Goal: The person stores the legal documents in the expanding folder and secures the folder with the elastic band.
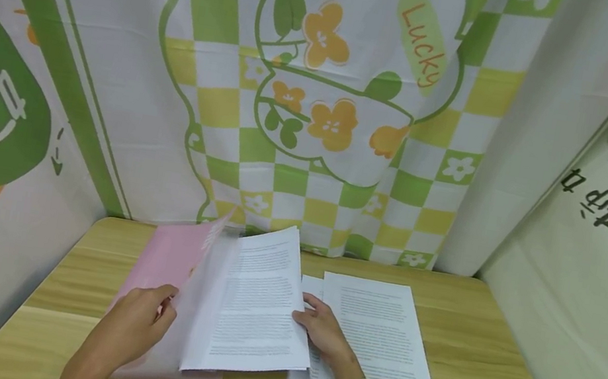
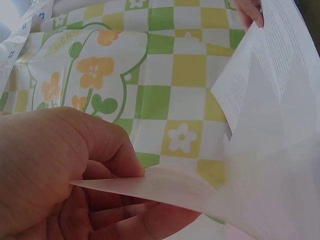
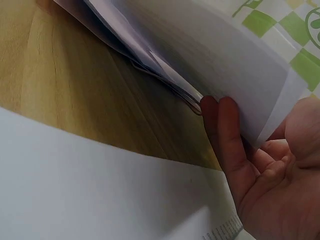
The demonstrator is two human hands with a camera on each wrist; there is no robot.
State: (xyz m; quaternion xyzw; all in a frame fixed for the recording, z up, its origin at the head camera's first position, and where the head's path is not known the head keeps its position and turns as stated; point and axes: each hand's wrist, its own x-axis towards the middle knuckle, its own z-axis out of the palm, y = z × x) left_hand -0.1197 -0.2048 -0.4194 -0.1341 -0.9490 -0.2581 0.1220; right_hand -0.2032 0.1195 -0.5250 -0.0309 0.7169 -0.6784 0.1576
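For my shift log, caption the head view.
Left hand holds the folder open; right hand grips sheets by their edge.

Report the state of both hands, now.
Left hand: closed, pinching the pink folder's cover.
Right hand: closed, holding the raised printed sheets.

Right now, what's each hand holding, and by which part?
Left hand pinches the pink folder cover by its edge. Right hand grips the printed sheets by their right-hand edge in the head view.
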